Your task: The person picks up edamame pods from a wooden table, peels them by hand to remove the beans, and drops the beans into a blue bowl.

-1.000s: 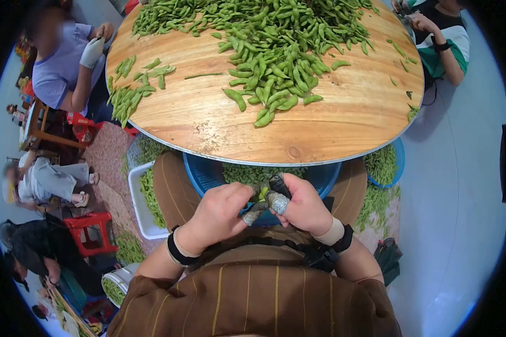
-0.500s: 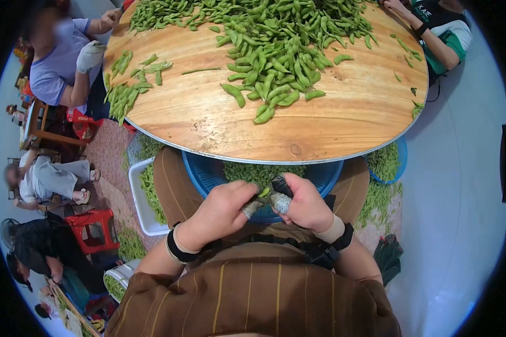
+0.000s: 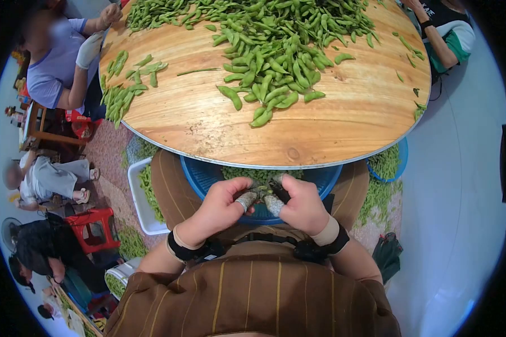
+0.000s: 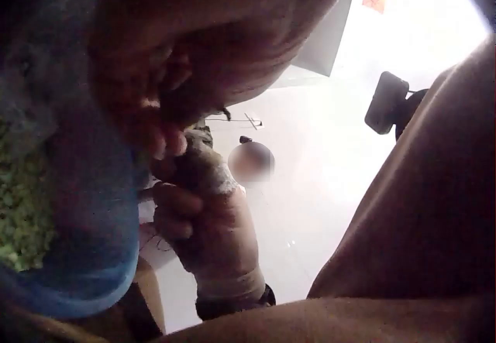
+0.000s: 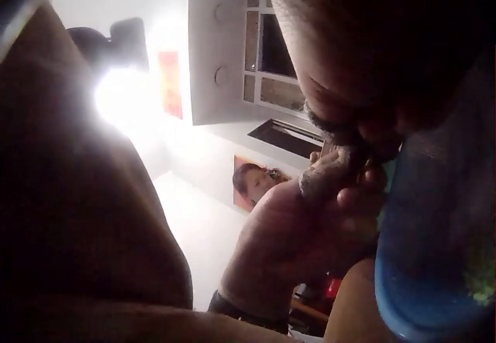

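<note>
In the head view my left hand (image 3: 219, 206) and right hand (image 3: 306, 206) meet over a blue basin (image 3: 192, 175) between the knees. Grey wrappings cover the thumbs and some fingertips. Between the fingertips of both hands a bit of green soybean pod (image 3: 262, 189) shows, pinched from each side and mostly hidden. Shelled green beans (image 3: 247, 173) lie in the basin below. Both wrist views are dark; the right hand (image 4: 221, 234) appears beyond the left in one, the left hand (image 5: 287, 231) in the other, fingers curled together.
A round wooden table (image 3: 208, 129) stands ahead, its edge just past the basin. Soybean pods (image 3: 287, 67) are heaped on it. A white tub (image 3: 149, 216) of pods is at the left, a blue basket (image 3: 398, 168) at the right. People sit around the table.
Both hands stay over the basin, and the fingertips have shifted. The left thumb has turned inward, and less of the green pod shows between the hands.
</note>
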`<state>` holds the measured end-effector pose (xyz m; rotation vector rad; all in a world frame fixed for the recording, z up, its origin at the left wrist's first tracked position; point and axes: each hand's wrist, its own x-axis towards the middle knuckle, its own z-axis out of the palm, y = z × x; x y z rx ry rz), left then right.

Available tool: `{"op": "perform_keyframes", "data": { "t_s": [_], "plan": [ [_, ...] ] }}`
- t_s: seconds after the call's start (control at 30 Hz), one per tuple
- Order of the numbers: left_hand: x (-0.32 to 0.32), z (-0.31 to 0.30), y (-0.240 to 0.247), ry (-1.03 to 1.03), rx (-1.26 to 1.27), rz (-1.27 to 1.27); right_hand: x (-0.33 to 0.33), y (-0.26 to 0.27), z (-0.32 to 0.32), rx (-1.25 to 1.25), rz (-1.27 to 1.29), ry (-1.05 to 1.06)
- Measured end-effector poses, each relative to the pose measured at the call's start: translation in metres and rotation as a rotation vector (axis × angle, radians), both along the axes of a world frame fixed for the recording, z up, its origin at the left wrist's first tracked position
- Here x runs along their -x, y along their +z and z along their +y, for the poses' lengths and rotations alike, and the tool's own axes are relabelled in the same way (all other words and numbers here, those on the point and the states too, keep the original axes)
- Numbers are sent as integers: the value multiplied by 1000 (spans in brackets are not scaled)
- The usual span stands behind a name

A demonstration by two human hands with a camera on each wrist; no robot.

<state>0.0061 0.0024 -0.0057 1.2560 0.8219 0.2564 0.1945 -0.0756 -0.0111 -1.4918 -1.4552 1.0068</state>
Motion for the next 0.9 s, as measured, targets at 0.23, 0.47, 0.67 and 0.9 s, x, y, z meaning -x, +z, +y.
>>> {"op": "perform_keyframes", "data": {
  "t_s": [0.23,0.47,0.67,0.9],
  "plan": [
    [11,4,3,51,-18,102,-2,-1,-4,-56,-472,-85],
    [6,-2,5,-42,-274,57,12,0,2,-122,-435,29],
    [30,5,11,25,-338,48,12,24,5,31,-538,82],
    [107,15,29,384,-1043,610,14,66,59,-236,-628,-264]
  ]
}}
